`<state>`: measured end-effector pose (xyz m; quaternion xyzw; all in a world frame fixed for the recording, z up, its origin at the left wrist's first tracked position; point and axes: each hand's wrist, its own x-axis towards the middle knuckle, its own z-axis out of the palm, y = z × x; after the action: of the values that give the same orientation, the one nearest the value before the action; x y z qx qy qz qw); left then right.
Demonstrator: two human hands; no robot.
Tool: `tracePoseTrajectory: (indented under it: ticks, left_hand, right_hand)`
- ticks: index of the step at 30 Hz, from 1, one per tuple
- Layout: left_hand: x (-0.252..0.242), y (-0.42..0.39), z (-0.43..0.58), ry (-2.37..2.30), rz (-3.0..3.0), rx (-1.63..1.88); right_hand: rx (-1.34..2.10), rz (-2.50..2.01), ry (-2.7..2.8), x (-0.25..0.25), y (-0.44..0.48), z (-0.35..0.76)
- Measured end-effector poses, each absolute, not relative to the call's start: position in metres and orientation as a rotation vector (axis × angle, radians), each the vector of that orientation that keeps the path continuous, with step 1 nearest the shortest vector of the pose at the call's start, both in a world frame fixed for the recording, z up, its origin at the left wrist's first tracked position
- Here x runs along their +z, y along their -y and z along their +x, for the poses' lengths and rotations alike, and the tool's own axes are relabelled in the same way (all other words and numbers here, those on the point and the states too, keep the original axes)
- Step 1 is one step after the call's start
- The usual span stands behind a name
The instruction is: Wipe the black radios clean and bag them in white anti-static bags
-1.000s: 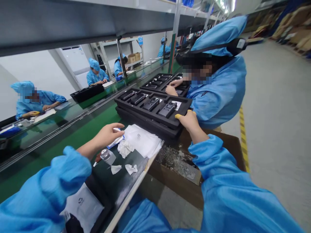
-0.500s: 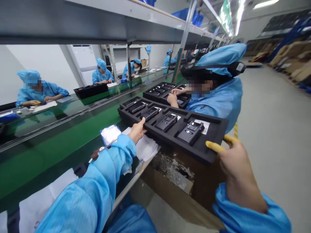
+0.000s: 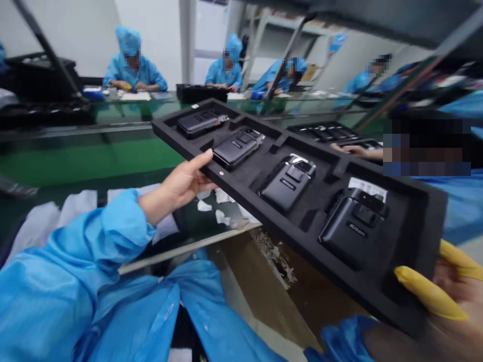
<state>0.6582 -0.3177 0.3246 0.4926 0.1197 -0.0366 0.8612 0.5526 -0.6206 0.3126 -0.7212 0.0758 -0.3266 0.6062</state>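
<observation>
A long black foam tray (image 3: pixel 241 186) is held up in front of me, tilted down toward the right. Several black devices lie in its recesses, among them one with a white label (image 3: pixel 352 226) beside it at the right end. My left hand (image 3: pixel 181 186) grips the near edge toward the left end, thumb on the rim and fingers underneath. At the right end, my right hand (image 3: pixel 453 291), with yellow covers on its fingers, holds the tray's corner, one covered finger on top.
A cardboard box (image 3: pixel 260 296) with torn scraps sits below the tray. White cloths (image 3: pixel 75 216) and scraps lie on the bench at left. Behind is a green conveyor (image 3: pixel 113 161). A person in blue (image 3: pixel 453 201) is close at right, near another tray (image 3: pixel 324 131); others work across the line.
The tray has come closer, lifted off the neighbouring trays and swung left with both hands still on it. My view has turned to the left.
</observation>
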Motion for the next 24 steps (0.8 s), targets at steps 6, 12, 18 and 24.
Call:
tracePoseTrajectory:
  ticks: [6,12,18,24]
  left_hand:
    - [0.313,0.204,0.563,-0.637,1.089,0.314]
    - [0.254,0.141,0.474,-0.936,0.922,0.529]
    - [0.197,0.128,0.440,-1.076,0.790,0.461]
    - [0.192,0.119,0.429,-1.170,0.909,0.237]
  right_hand:
    - [-0.344,-1.482,0.046,0.286,0.518,0.625]
    - [0.145,-1.486,0.312,0.232,0.425,0.658]
    - [0.416,-1.629,0.283,0.164,0.373,0.672]
    - [0.370,-1.807,0.266,0.119,0.369,0.679]
